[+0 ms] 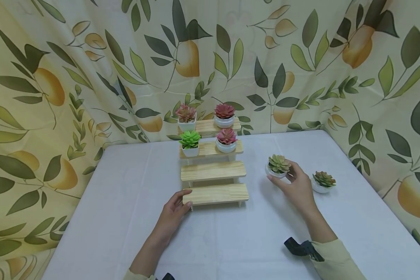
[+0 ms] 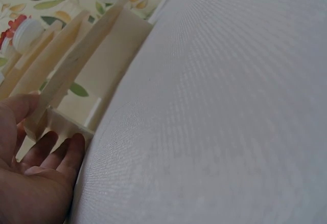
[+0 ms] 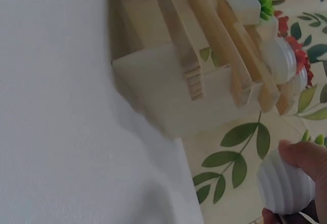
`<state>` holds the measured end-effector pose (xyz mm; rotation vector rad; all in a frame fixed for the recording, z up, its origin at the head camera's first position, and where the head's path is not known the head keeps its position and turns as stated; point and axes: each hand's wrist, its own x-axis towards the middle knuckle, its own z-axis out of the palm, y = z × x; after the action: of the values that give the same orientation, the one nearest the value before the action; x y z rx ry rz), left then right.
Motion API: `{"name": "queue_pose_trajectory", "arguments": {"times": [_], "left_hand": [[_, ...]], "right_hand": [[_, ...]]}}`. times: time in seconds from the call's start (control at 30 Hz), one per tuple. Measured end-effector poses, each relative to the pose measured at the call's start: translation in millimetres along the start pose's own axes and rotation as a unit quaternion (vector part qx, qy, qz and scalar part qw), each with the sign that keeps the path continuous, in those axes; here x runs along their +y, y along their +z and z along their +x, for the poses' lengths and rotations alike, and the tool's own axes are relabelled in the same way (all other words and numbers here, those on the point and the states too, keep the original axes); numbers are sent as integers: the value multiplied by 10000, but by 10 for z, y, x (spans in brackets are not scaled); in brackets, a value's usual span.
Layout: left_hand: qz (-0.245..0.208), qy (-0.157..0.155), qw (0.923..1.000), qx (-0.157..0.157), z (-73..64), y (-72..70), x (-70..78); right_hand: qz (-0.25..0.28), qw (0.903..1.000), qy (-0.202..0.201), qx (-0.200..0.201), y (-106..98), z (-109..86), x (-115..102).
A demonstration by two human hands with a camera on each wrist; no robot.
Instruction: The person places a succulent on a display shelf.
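Observation:
My right hand [image 1: 298, 190] pinches a white ribbed pot holding a pale green succulent [image 1: 279, 164], above the table to the right of a stepped wooden display stand [image 1: 213, 171]. In the right wrist view, the thumb lies against the side of the ribbed pot [image 3: 285, 182]. My left hand [image 1: 173, 214] grips the left end of the stand's lowest plank [image 2: 76, 63], its fingers under the board in the left wrist view. On the top step sit a pinkish succulent [image 1: 186, 114] and a dark red one [image 1: 224, 111]. One step down are a bright green succulent [image 1: 190, 140] and another red one [image 1: 226, 137].
Another potted succulent [image 1: 323, 180], green with reddish tips, stands on the table just right of my right hand. A white cloth [image 1: 126, 202] covers the table. Behind it hangs a curtain [image 1: 231, 58] printed with fruit and leaves.

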<state>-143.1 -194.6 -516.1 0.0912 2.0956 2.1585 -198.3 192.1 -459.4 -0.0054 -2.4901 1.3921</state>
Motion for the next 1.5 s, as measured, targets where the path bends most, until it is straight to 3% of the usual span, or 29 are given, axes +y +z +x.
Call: {"name": "queue_pose_trajectory", "arguments": {"times": [0.37,0.57,1.1,1.5], "left_hand": [[35,31,10000,17,9,0,-16],[15,55,10000,17,5,-4,-7],[2,137,9999,-4,18,-9,-12],[109,-4,9999,-18,6,-17,-10]], "right_hand": [[351,9964,-771,-42,101,-57,-205],[497,9928,-1056,-279,212,-80,-355],[953,9812,-1416,-903,544,-98,-632],[887,9775,-1498,-1193,745,-31,-812]]}}
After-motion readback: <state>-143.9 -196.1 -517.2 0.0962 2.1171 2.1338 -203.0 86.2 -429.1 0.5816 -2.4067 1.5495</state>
